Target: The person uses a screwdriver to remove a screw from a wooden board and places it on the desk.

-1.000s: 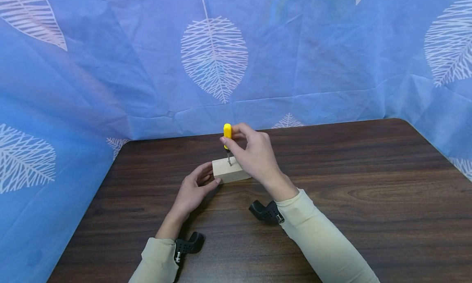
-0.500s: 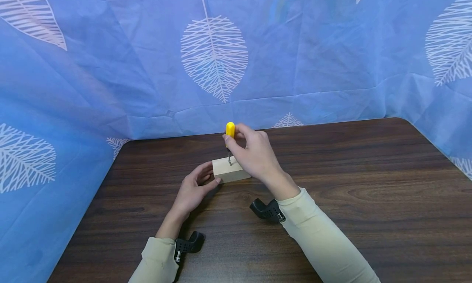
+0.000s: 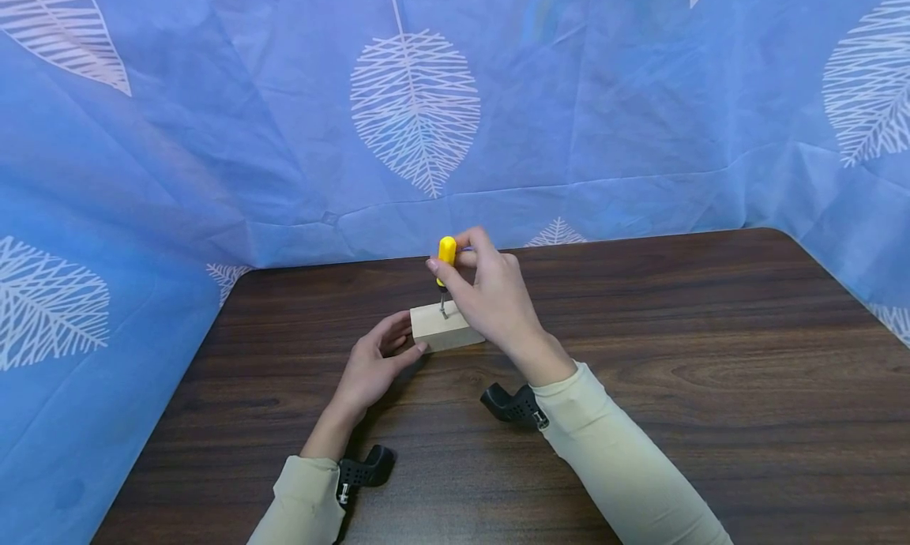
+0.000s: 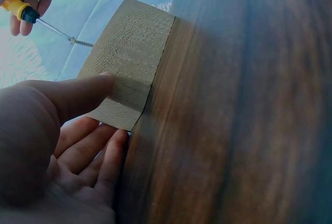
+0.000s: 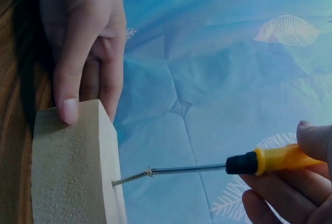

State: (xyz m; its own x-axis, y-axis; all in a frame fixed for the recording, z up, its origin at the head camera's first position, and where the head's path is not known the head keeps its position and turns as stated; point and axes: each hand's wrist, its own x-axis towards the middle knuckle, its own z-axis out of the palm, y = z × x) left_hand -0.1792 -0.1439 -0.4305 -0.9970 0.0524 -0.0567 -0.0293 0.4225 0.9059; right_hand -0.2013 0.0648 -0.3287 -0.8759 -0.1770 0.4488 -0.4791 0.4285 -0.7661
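Note:
A pale wooden block (image 3: 446,338) lies on the table, its right end hidden behind my right hand in the head view. My left hand (image 3: 371,363) grips its left end, the thumb on the near face and the fingers at the far side. From the block's top stands a threaded screw (image 5: 130,178), partly sunk in the wood and slightly tilted. The tip of a screwdriver (image 5: 189,170) with a yellow and black handle meets the screw's head. My right hand (image 3: 498,296) pinches that handle between thumb and fingers.
The dark wood-grain table (image 3: 675,355) extends to both sides, its back edge close to a blue leaf-patterned cloth (image 3: 604,95). Black camera mounts, one on the left wrist (image 3: 366,467) and one on the right wrist (image 3: 512,404), sit just above the tabletop.
The screwdriver handle has tipped slightly to the right. My right hand's fingers have shifted on it, the index finger now higher. The left hand and the block stay in place.

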